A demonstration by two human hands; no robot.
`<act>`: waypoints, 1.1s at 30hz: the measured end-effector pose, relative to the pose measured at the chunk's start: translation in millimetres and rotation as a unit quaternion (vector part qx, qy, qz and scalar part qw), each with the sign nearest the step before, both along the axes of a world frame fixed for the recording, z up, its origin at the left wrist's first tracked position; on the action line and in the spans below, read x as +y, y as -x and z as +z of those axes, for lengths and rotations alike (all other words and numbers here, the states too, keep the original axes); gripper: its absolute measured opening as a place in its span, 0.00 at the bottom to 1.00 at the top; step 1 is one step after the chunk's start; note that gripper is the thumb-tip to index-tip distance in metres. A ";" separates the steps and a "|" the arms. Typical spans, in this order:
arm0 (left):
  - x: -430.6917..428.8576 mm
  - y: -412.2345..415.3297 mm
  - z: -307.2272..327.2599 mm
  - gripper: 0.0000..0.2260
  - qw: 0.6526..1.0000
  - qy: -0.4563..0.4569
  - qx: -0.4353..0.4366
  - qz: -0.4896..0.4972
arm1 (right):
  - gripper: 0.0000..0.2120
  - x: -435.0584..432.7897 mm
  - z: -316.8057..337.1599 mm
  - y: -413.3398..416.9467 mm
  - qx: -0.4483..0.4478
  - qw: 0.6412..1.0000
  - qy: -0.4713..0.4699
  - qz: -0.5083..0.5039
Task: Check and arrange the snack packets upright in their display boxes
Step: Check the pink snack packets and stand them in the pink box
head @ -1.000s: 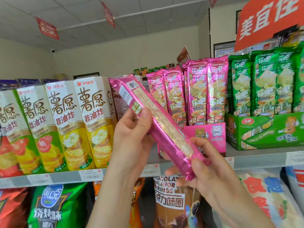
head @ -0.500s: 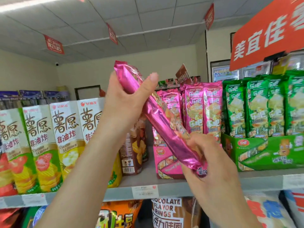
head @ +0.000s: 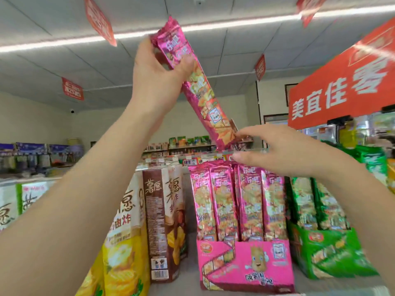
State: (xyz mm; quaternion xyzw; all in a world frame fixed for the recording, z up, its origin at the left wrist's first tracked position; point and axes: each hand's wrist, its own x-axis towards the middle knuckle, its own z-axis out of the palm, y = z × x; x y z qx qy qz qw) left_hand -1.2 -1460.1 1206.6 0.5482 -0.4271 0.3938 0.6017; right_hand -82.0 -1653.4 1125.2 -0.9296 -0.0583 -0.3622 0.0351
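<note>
My left hand point(head: 158, 73) grips the upper part of a long pink snack packet point(head: 203, 92), held high and slanting down to the right. The packet's lower end hangs just above the row of upright pink packets point(head: 237, 199) standing in the pink display box point(head: 245, 265). My right hand point(head: 277, 150) is at that lower end, thumb and fingers spread close around it; whether they touch the packet I cannot tell. It hovers over the tops of the boxed packets.
A green display box point(head: 329, 253) of green packets stands to the right of the pink one. Left of it stand a brown carton point(head: 164, 227) and yellow cartons point(head: 124, 242). A red sign point(head: 342, 86) hangs above right. The grey shelf point(head: 188, 283) runs below.
The pink packet has been lifted from chest height to well above the shelf and turned printed side towards me. My right hand has loosened from its lower end. The view has tilted upward.
</note>
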 end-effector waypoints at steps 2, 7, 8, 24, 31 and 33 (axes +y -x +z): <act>-9.5 -9.1 1.4 0.14 1.000 -0.009 -0.011 0.024 | 0.37 -3.1 8.3 -7.6 0.083 0.995 0.041 -0.034; -38.2 -31.0 -0.6 0.14 0.999 -0.036 -0.020 0.026 | 0.29 -20.0 12.6 -12.3 0.194 0.980 0.028 -0.012; -43.1 -33.6 -1.3 0.14 0.999 -0.043 -0.021 0.025 | 0.26 -22.8 11.8 -12.0 0.200 0.980 0.015 -0.006; -65.4 -60.0 -19.9 0.16 0.967 -0.226 0.099 -0.067 | 0.17 -36.7 14.2 -18.4 0.255 0.964 -0.047 0.048; -79.8 -67.7 -54.9 0.14 0.910 -0.374 0.149 -0.099 | 0.18 -37.5 14.6 -19.4 0.249 0.965 -0.054 0.068; -80.0 -69.1 -63.3 0.06 0.882 -0.460 0.103 -0.012 | 0.16 -37.4 13.2 -18.9 0.241 0.967 -0.046 0.068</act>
